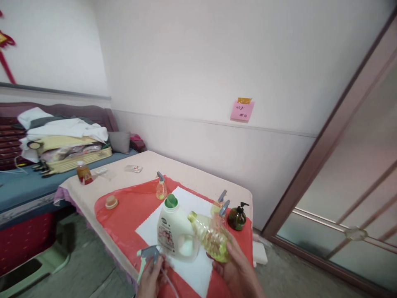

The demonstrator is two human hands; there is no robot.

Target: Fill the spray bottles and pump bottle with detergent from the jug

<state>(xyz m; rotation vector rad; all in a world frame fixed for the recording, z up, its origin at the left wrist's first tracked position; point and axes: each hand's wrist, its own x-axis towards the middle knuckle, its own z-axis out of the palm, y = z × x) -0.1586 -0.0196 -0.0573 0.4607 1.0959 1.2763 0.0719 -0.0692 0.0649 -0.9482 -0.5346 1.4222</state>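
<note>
My left hand (151, 276) is closed around a grey spray trigger head (150, 251) whose thin dip tube trails down to the right. In my right hand (237, 269) is a yellowish clear spray bottle (211, 238), tilted, its uncapped neck pointing up and left. Between the hands a white detergent jug (173, 231) stands upright on a white sheet (198, 276); a green cap (171, 201) sits on its top. Behind my right hand are two spray bottles with grey triggers (223, 207), partly hidden, and a dark green pump bottle (237, 217).
A red cloth (124, 223) covers part of the table (192, 178). On it stand a small spray bottle (161, 188) and a round beige lid (111, 202). Farther left is a bottle of amber liquid (83, 173). A sliding door (341, 186) is at right, a bed (15, 186) at left.
</note>
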